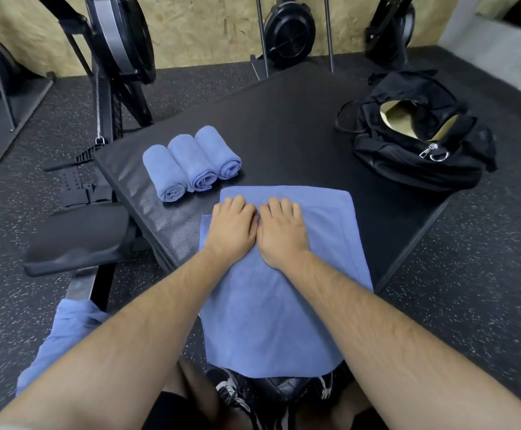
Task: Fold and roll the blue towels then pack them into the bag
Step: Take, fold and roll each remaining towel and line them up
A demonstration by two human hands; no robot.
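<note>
A blue towel (271, 305) lies folded into a long strip on the black mat (299, 119), its near end hanging over the mat's edge toward me. My left hand (231, 228) and my right hand (282, 232) rest side by side, palms down, on the strip's far half, fingers slightly curled and pressing the cloth. Three rolled blue towels (191, 162) lie in a row at the left of the mat. The black bag (420, 135) sits unzipped at the far right, its yellowish lining showing.
More blue towel cloth (64, 333) lies at the lower left beside a rowing machine seat (79, 240). Black exercise machines (119, 41) stand along the chipboard wall behind the mat. Speckled rubber floor (470, 290) surrounds the mat. My shoes show at the bottom.
</note>
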